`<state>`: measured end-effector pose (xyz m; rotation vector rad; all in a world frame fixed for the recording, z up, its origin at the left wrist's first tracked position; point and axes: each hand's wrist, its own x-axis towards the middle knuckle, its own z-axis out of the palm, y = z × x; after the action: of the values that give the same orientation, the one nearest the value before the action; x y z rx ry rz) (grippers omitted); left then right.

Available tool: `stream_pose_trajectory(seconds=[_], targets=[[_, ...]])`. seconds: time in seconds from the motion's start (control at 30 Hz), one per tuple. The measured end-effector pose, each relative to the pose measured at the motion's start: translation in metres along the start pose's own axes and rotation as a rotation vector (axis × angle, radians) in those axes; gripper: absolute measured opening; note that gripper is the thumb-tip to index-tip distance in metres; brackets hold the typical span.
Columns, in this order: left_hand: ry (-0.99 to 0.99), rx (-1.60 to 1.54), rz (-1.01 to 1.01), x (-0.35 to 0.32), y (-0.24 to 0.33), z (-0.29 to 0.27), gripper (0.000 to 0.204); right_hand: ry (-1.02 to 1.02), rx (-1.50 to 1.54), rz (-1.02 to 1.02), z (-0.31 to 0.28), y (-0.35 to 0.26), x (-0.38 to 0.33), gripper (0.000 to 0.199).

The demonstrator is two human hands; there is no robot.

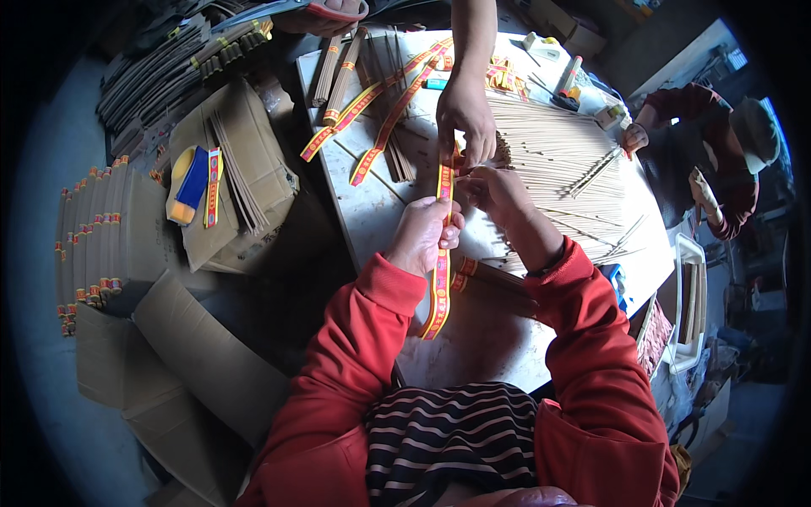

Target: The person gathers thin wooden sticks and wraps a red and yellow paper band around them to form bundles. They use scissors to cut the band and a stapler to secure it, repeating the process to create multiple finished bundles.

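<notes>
Holding a long red-and-yellow paper sleeve [441, 270] at the middle of the white counter [372, 211], the left hand [425, 234] has its grip closed around the sleeve's upper part, while the sleeve's lower end hangs toward six o'clock over the counter edge. The right hand [498, 193], just at two o'clock of the left, pinches thin sticks at the sleeve's top opening, its grip closed on them, and another person's hand [465, 114] reaches down from twelve o'clock to touch the same opening. A spread of loose sticks [562, 160] lies at three o'clock, and filled sleeves [380, 106] lie at eleven o'clock.
</notes>
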<state>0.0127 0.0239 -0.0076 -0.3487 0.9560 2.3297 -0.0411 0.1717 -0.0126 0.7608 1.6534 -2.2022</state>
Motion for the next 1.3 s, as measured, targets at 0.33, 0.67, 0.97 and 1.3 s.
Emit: stream_pose_trajectory(seconds=[0.33,0.67,0.97,1.3], targets=[[-0.019,-0.031,0.054,0.002,-0.002,0.003,0.013,-0.126,0.008,0.031,0.016,0.012,-0.052,0.017],[-0.049,0.021,0.103,0.007,-0.003,0.005,0.02,-0.112,0.092,-0.056,0.028,0.014,-0.04,0.015],[-0.059,0.124,0.105,-0.003,-0.006,0.003,0.016,-0.031,0.049,-0.078,0.026,0.011,-0.036,0.011],[-0.112,0.104,0.061,-0.002,-0.007,0.003,0.015,-0.207,0.01,-0.139,0.021,0.018,-0.058,0.02]])
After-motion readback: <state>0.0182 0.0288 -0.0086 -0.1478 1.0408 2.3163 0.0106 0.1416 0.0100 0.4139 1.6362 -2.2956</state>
